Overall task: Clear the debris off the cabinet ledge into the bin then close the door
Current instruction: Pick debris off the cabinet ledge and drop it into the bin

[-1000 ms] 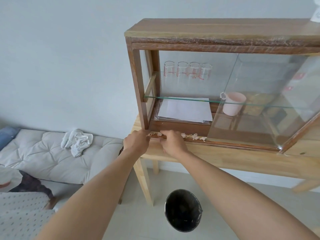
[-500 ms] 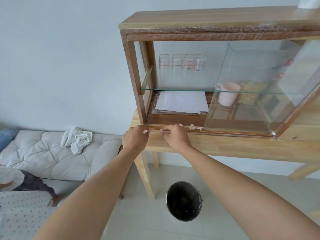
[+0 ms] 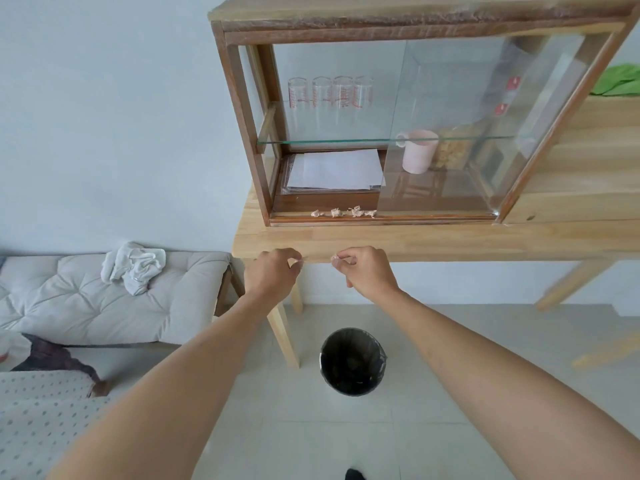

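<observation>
A wooden cabinet [image 3: 242, 109] with a glass sliding door [image 3: 450, 133] stands on a light wooden table [image 3: 415, 240]; the door sits to the right, leaving the left half uncovered. Several pale scraps of debris [image 3: 343, 213] lie in a row on the cabinet's bottom ledge. My left hand [image 3: 273, 271] and my right hand [image 3: 367, 268] hover in front of the table edge, each pinching a small pale scrap between thumb and fingers. A black bin [image 3: 353, 362] stands on the floor below and between my hands.
Inside the cabinet are a paper stack [image 3: 336, 169], a pink mug [image 3: 417, 150] and several glass beakers [image 3: 329, 95]. A padded white bench [image 3: 104, 299] with a crumpled cloth [image 3: 133, 265] stands at the left. Table legs [image 3: 287, 337] stand beside the bin.
Both hands have pulled back from the ledge toward me and downward, each with a scrap pinched in it. The left end of the ledge now shows bare wood.
</observation>
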`<state>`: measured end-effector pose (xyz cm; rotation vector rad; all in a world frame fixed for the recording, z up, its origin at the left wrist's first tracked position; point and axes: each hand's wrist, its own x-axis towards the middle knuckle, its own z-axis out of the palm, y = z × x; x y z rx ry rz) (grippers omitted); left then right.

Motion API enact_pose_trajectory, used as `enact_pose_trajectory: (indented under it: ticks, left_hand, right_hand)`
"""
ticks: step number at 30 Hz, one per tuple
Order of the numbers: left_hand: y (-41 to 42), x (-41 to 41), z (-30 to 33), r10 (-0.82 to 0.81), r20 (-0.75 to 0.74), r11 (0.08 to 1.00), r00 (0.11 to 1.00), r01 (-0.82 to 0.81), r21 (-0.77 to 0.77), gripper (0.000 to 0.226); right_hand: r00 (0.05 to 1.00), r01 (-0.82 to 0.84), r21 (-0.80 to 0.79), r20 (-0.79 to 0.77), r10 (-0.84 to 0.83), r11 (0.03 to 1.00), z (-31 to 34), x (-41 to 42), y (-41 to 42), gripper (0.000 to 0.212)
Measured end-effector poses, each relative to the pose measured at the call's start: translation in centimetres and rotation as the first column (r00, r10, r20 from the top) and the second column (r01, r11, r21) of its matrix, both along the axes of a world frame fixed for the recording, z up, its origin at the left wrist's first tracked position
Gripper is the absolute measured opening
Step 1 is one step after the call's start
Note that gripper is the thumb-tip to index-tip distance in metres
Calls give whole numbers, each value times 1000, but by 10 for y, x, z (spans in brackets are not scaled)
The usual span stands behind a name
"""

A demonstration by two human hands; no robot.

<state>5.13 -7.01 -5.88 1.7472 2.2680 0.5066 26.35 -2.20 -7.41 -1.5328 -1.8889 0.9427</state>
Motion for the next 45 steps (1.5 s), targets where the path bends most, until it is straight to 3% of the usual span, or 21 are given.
enact_pose_trajectory:
  ticks: [13, 27, 34, 45]
  left_hand:
    - [-1, 63, -113, -54, 93, 972, 994, 73, -221, 17]
    - [46, 105, -258, -5, 183, 905, 983, 83, -418, 19]
    - [56, 100, -278, 26, 167, 880, 986, 56, -472, 37]
    - [43, 85, -252, 47, 134, 892, 990, 19, -451, 31]
  right_hand:
    - [988, 57, -199, 153, -27, 978, -116, 73, -20, 26]
    - [928, 84, -356, 368, 57, 931, -246, 88, 18, 26]
    - [897, 94, -401, 432, 97, 911, -267, 91, 38, 32]
    - [904, 113, -383, 423, 65, 917, -242, 95, 27, 46]
